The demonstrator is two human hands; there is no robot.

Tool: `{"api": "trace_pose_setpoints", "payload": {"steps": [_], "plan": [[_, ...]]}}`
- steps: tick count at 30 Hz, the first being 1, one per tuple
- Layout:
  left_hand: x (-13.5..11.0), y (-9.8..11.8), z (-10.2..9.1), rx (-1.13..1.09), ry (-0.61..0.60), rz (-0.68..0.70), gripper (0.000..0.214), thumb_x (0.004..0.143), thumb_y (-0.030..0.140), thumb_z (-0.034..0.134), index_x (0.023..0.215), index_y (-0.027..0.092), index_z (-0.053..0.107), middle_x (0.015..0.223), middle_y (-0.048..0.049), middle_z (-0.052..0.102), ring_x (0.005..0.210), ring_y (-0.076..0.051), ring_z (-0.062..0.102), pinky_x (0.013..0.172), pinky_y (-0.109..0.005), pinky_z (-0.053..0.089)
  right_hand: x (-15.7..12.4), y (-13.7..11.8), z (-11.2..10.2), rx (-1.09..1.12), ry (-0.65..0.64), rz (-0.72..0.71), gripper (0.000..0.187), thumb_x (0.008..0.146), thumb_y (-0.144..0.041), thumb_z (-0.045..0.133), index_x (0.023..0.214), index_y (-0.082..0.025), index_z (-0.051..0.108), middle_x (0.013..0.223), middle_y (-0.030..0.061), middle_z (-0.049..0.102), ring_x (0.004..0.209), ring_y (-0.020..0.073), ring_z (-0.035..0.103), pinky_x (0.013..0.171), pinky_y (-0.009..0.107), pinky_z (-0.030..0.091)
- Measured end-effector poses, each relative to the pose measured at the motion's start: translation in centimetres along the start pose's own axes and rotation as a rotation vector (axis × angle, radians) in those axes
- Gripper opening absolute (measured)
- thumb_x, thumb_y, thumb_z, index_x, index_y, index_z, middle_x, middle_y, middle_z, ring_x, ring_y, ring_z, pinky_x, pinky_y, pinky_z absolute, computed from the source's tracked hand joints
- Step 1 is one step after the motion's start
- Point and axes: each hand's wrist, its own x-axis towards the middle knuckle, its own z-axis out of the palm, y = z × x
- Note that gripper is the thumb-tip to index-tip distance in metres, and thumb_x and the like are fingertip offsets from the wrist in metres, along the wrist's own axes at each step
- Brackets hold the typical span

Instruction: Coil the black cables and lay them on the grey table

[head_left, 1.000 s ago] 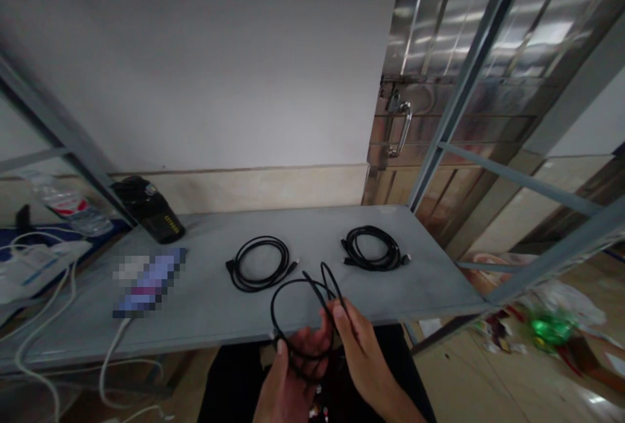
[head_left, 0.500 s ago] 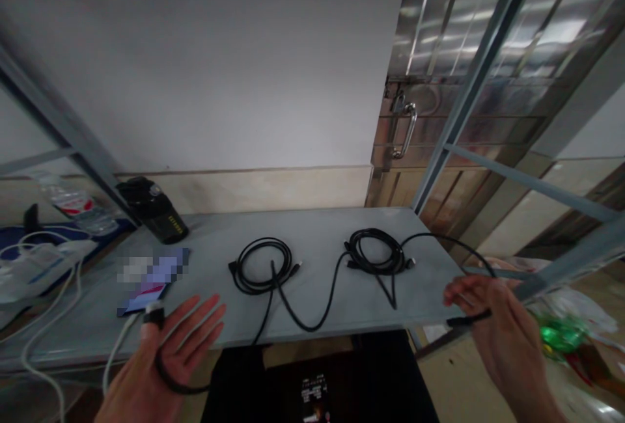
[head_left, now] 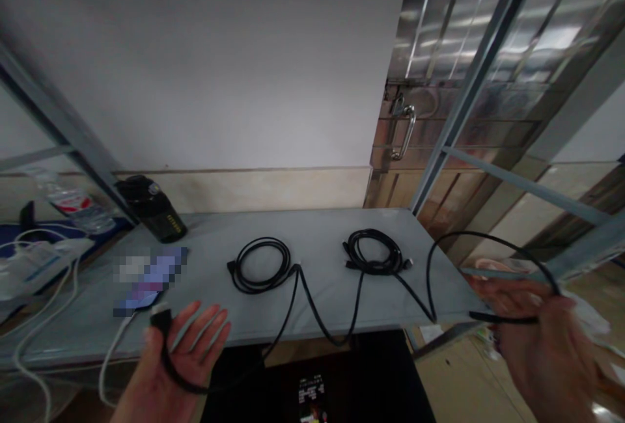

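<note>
A long black cable (head_left: 322, 325) hangs stretched between my two hands in front of the grey table (head_left: 322, 228). My left hand (head_left: 183, 361) pins one plug end under its thumb at the lower left, with the other fingers spread out. My right hand (head_left: 541, 335), at the lower right past the table's corner, grips the cable's other end, which arcs in a loop above it. Two coiled black cables lie on the table: one (head_left: 261, 263) in the middle and one (head_left: 374, 250) to the right.
A phone (head_left: 149, 280) with a white lead lies at the table's left, beside a black bottle (head_left: 151, 208). Further left are a plastic water bottle (head_left: 68, 205) and white cords. A metal frame post (head_left: 469, 84) rises at the table's right corner before a steel door.
My hands have gone from close together with the cable bunched in them to wide apart, drawing the cable out straight. In the last half second my right hand has moved further right and lower.
</note>
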Motion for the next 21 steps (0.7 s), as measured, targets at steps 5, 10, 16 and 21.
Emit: {"api": "trace_pose_setpoints", "payload": {"steps": [5,10,16,21], "plan": [[-2.5,-4.2,3.5,-0.014,-0.078,-0.14,0.056,0.111,0.073,0.061,0.145,0.031,0.078,0.142,-0.0058,0.086,0.162,-0.035,0.061,0.132,-0.055,0.053,-4.7,1.6,7.1,-0.063,-0.248,0.083,0.047,0.117,-0.064,0.054,0.114,-0.033,0.089,0.125,0.0139,0.084,0.125,0.0381,0.079,0.118,0.061,0.06],[-4.2,-6.2,5.9,-0.074,-0.202,-0.308,0.054,0.118,0.057,0.059,0.156,0.022,0.075,0.157,-0.0135,0.078,0.154,-0.032,0.069,0.13,-0.044,0.056,-9.5,2.1,14.2,-0.187,-0.658,0.129,0.042,0.123,-0.052,0.044,0.136,-0.032,0.079,0.134,0.0092,0.083,0.129,0.0283,0.078,0.116,0.044,0.063],[-4.3,-5.8,7.8,-0.122,-0.166,-0.396,0.04,0.121,0.039,0.056,0.128,0.015,0.088,0.13,-0.0125,0.089,0.128,-0.027,0.084,0.109,-0.034,0.069,-13.1,2.6,20.1,-0.34,-0.981,-0.189,0.033,0.117,-0.028,0.054,0.143,-0.025,0.075,0.13,0.0119,0.085,0.113,0.0317,0.083,0.1,0.039,0.068],[-3.6,-4.2,8.6,-0.071,-0.211,-0.383,0.028,0.115,0.035,0.067,0.122,0.019,0.089,0.111,-0.0107,0.088,0.093,-0.022,0.085,0.087,-0.03,0.072,-13.9,3.7,22.2,-0.627,-1.203,-0.356,0.049,0.122,-0.039,0.052,0.162,-0.011,0.056,0.128,0.019,0.085,0.099,0.0287,0.085,0.085,0.034,0.067]]}}
